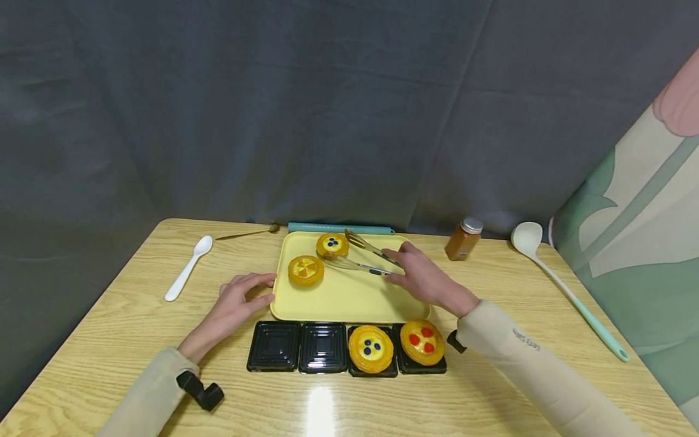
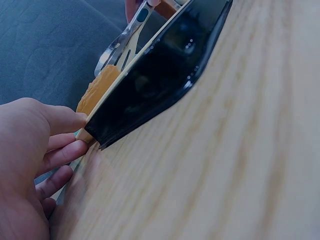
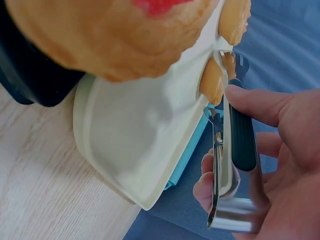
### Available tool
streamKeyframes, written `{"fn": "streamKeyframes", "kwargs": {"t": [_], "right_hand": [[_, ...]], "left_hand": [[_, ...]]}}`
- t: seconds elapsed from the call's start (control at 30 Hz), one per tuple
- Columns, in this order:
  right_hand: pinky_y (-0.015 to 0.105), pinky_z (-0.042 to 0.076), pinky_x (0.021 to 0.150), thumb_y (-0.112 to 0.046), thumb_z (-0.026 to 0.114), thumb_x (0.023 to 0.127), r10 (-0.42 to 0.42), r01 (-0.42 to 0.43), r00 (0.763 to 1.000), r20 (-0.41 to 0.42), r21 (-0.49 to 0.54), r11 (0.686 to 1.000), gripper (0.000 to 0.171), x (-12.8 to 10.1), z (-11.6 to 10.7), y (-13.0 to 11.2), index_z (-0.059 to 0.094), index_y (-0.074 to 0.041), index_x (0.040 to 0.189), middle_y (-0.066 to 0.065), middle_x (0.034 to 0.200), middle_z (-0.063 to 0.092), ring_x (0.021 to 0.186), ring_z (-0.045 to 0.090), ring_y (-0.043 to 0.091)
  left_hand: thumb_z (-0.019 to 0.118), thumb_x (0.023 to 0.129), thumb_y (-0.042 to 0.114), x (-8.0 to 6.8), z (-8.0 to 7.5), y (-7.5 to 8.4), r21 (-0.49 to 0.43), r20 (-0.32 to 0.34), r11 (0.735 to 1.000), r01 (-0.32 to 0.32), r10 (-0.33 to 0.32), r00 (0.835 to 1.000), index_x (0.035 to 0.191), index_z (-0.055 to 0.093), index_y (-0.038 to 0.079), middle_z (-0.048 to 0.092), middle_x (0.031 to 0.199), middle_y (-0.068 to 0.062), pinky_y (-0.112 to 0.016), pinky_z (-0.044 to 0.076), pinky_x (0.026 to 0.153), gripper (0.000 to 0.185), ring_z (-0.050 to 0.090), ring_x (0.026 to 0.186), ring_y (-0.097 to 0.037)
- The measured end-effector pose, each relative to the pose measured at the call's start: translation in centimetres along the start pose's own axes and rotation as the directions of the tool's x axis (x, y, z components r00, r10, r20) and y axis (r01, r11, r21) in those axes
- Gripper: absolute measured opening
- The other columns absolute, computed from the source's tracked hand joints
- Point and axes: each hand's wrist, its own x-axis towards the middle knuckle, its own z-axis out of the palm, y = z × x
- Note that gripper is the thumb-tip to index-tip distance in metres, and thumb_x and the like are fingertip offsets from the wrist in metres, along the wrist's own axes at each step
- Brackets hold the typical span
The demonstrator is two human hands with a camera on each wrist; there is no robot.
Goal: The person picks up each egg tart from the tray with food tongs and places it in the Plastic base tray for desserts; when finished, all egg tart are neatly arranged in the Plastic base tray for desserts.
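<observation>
My right hand (image 1: 426, 276) holds metal tongs (image 3: 243, 135) with dark grips, the thumb on one arm and the fingers round the other. The tongs' tips are spread at the right side of a blueberry-topped tart (image 1: 332, 244) on the yellow tray (image 1: 355, 300); whether they touch it I cannot tell. A tart with yellow wedge topping (image 1: 306, 271) lies nearer on the tray. My left hand (image 1: 232, 306) touches the tray's left rim with thumb and fingertips, the fingers loosely bent.
Along the tray's front stand black square trays (image 1: 273, 346); two hold a blueberry tart (image 1: 371, 349) and a red-topped tart (image 1: 422, 342). Around lie a white spoon (image 1: 188, 270), a thin dark spoon (image 1: 248, 233), a teal bar (image 1: 341, 229), a jar (image 1: 463, 239) and a ladle (image 1: 565, 288).
</observation>
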Motion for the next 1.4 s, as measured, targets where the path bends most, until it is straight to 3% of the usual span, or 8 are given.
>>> {"fn": "streamKeyframes", "kwargs": {"t": [0.8,1.4], "right_hand": [[0.035,0.043,0.069,-0.007,0.070,0.096,-0.073,0.071,0.996,-0.054,-0.030,0.997,0.047,0.2,0.6,-0.5,0.056,0.010,0.137,0.020,0.100,0.055,0.078,0.049,0.022],[0.034,0.042,0.069,-0.008,0.071,0.095,-0.054,0.054,0.994,-0.092,-0.002,0.999,0.048,-1.2,-0.1,-0.7,0.057,0.008,0.138,0.017,0.098,0.054,0.076,0.047,0.021]], "left_hand": [[0.073,0.093,0.018,0.0,0.1,-0.3,0.022,-0.019,1.000,-0.020,0.020,1.000,0.133,0.065,0.006,0.069,0.119,-0.005,-0.048,0.024,0.092,0.043,0.051,0.122,-0.035],[0.074,0.093,0.019,0.1,0.1,-0.6,0.027,-0.017,0.999,-0.024,0.024,1.000,0.133,0.065,0.006,0.069,0.119,-0.004,-0.048,0.024,0.092,0.043,0.051,0.121,-0.035]]}}
